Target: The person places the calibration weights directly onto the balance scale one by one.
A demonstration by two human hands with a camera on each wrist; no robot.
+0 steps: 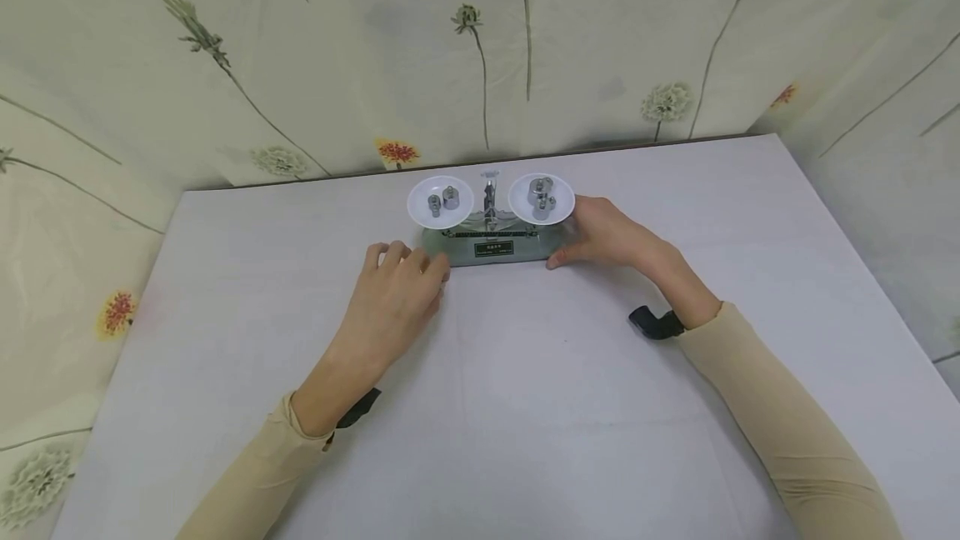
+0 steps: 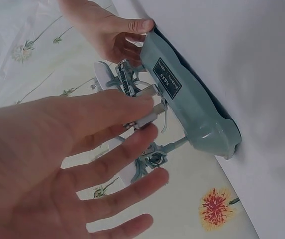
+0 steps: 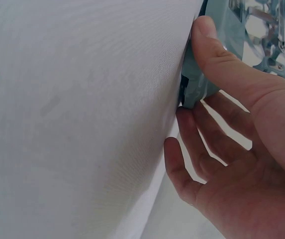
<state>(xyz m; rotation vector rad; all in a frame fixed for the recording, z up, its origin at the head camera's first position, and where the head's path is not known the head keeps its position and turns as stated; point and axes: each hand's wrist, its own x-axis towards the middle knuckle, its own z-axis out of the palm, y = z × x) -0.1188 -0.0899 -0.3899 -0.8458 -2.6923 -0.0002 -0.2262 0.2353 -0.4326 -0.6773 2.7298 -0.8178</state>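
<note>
A grey-green pan balance [image 1: 536, 250] with a dark label stands near the table's back edge. Its left white pan [image 1: 420, 212] bears two metal weights [image 1: 450, 197]; several more weights [image 1: 541, 187] sit on the right pan [image 1: 517, 211]. My right hand [image 1: 606, 233] grips the base's right end, thumb [image 3: 208, 42] on the front and other fingers around the end. In front of the base's left end is my left hand [image 1: 393, 294], its fingers [image 2: 127, 149] loosely bent and spread. In the left wrist view, the thumb and forefinger overlap the silver middle parts of the balance.
White cloth covers the table [image 1: 525, 407]. Behind and at the sides hangs a flower-patterned curtain [image 1: 337, 48]. Black straps [image 1: 654, 323] are on both wrists, below beige sleeves [image 1: 780, 407].
</note>
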